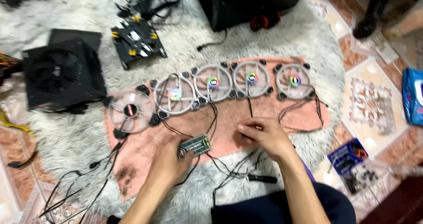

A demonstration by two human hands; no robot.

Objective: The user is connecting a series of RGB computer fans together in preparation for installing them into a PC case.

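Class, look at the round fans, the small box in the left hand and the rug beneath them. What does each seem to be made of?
Fans: probably clear or frosted plastic, since the frames let light through, with black corner pads.
Small box, held by the left hand: likely hard dark plastic, slightly glossy.
Rug: long shaggy pale fibres, probably synthetic pile.
Mat: pinkish, flat, maybe cloth.

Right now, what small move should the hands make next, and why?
Probably bring the right hand, pinching a thin black fan cable, toward the small black rectangular controller box held by the left hand; the two sit close but apart.
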